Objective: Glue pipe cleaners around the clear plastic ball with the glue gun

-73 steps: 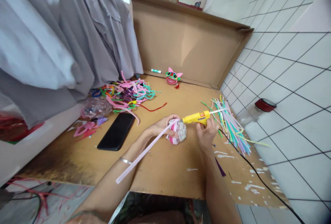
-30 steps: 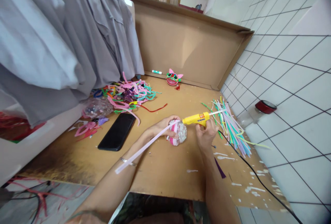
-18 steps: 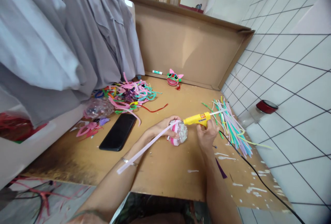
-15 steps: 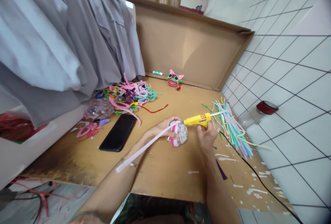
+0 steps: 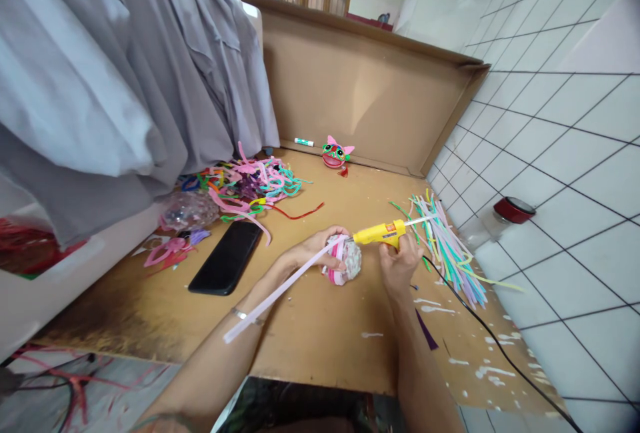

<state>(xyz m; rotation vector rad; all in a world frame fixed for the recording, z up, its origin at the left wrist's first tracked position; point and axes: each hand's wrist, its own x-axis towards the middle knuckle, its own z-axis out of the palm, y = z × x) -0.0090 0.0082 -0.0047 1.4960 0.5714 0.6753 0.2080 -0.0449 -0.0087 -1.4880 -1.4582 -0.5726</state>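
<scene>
My left hand (image 5: 317,246) is closed round a small round craft piece (image 5: 353,261), whitish and speckled with pink bands on its left side. A long pale pink pipe cleaner (image 5: 280,296) runs from the top of that piece down across my left forearm. In my right hand (image 5: 401,261) is a yellow hot glue gun (image 5: 377,233), its fingers wrapped round the handle. The gun's nozzle points left and meets the craft piece near the pipe cleaner's upper end; whether it touches cannot be made out. A glue stick (image 5: 419,220) sticks out of the gun's back.
Loose pipe cleaners (image 5: 450,253) lie at the right, a tangled coloured heap (image 5: 260,179) at the left. A black phone (image 5: 225,258) rests near my left arm. A cat-like craft face (image 5: 335,153) and a glue-stick-like tube (image 5: 304,142) stand by the cardboard wall (image 5: 350,86). A black cord (image 5: 480,319) trails right.
Almost nothing differs. The whole view has shifted very slightly, while both hands keep their hold and the glue gun's nozzle stays at the craft piece.
</scene>
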